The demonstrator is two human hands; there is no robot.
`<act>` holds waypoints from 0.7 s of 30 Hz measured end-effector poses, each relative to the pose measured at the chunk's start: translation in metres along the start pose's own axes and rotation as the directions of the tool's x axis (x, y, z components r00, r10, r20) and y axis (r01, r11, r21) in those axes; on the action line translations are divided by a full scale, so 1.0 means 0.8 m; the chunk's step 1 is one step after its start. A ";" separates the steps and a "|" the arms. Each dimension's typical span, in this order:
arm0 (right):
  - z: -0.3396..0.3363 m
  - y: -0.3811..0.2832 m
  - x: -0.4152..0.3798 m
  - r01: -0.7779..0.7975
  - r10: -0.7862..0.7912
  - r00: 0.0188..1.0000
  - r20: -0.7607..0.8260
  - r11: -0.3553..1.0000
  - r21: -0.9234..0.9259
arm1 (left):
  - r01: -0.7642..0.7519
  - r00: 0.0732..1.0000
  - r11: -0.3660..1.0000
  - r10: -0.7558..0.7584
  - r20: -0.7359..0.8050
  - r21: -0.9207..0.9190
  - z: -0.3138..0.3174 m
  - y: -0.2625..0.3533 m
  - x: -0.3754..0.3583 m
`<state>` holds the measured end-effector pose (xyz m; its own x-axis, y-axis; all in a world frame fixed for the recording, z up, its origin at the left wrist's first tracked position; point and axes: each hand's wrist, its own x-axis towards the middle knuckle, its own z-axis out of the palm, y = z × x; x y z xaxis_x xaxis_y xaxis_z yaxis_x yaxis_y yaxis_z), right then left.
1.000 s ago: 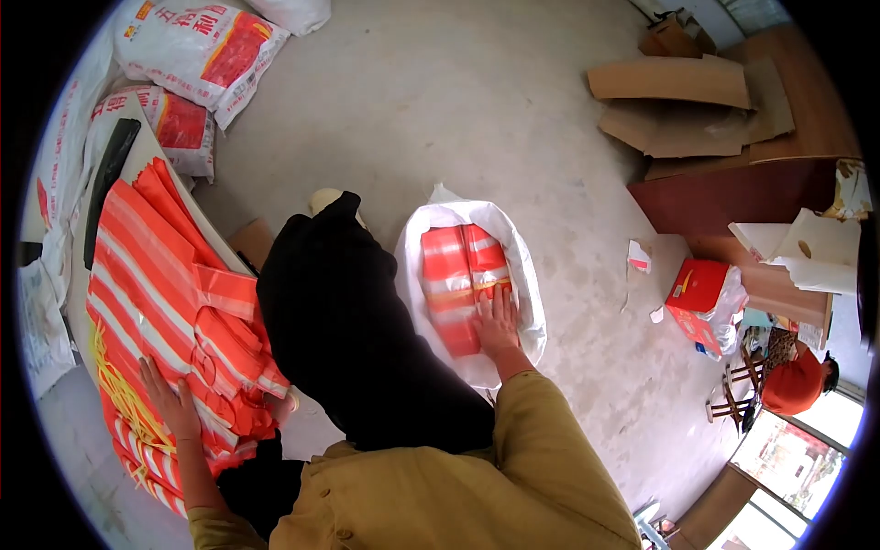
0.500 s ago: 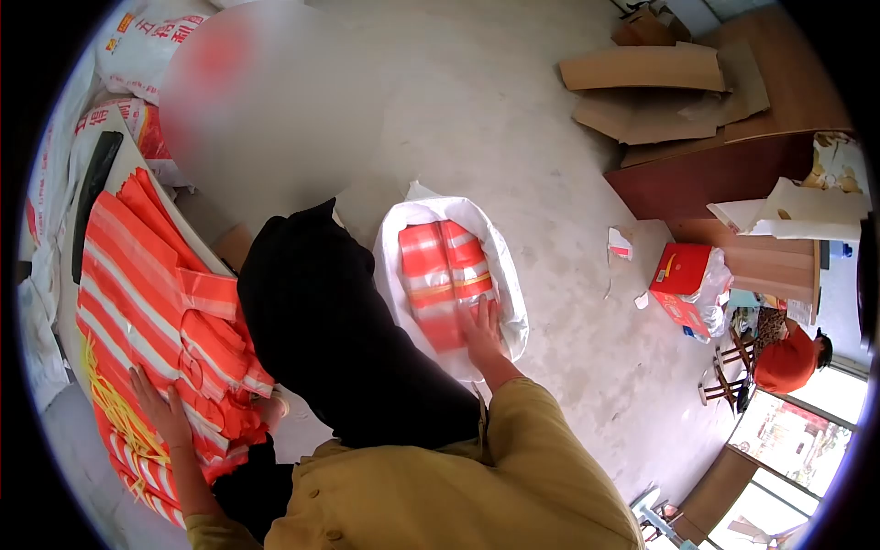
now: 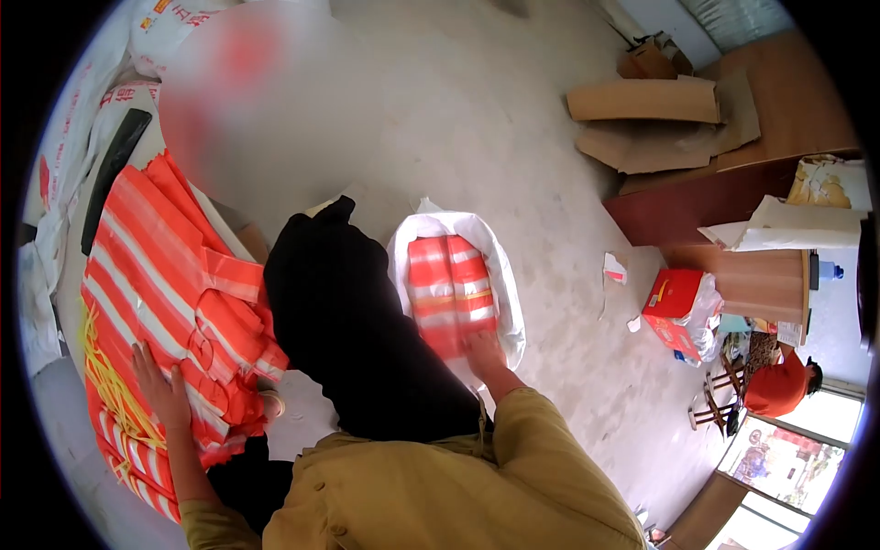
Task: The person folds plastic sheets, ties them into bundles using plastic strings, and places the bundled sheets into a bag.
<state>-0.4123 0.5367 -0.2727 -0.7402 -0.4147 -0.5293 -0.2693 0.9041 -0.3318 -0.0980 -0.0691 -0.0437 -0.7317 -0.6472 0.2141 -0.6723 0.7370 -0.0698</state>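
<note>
My left hand [image 3: 163, 392] lies flat, fingers spread, on a pile of red-and-white striped plastic bags [image 3: 151, 266]. Loose yellow strings [image 3: 117, 390] lie beside that hand on the pile. A white woven sack [image 3: 510, 275] stands with its mouth open on the floor by my leg. Inside it is a folded bundle of red-and-white striped bags [image 3: 449, 275], bound with yellowish and dark ties. My right hand [image 3: 485, 357] rests at the bundle's near end, just inside the sack's rim; its fingers look extended and are partly foreshortened.
Printed white sacks [image 3: 170, 37] are stacked at the upper left, near a black strip [image 3: 115, 179]. Flattened cardboard [image 3: 642, 101] lies on a wooden desk at the upper right. A red box [image 3: 674, 293] stands by it. A person in red [image 3: 779, 385] sits farther right.
My right hand has moved down toward the near end of the bundle and the sack's rim. The left hand stays on the striped pile. The camera view has shifted slightly.
</note>
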 end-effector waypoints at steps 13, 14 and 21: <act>-0.023 -0.018 0.000 0.074 0.036 0.930 0.366 0.956 -0.282 | 0.183 0.980 0.983 -0.184 0.078 0.026 -0.006 0.025 0.002; -0.034 -0.024 0.003 0.083 0.010 0.911 0.411 0.975 -0.208 | 0.137 0.990 0.990 -0.136 0.039 -0.031 -0.005 0.022 0.000; -0.057 -0.020 0.041 0.082 -0.080 0.990 0.118 0.997 -0.007 | 0.283 0.899 0.955 -0.234 0.370 -0.083 -0.090 0.051 0.019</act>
<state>-0.4605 0.5129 -0.2493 -0.6380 -0.4953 -0.5896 -0.3335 0.8679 -0.3681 -0.1286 -0.0346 0.0266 -0.5419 -0.8267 -0.1516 -0.8402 0.5371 0.0745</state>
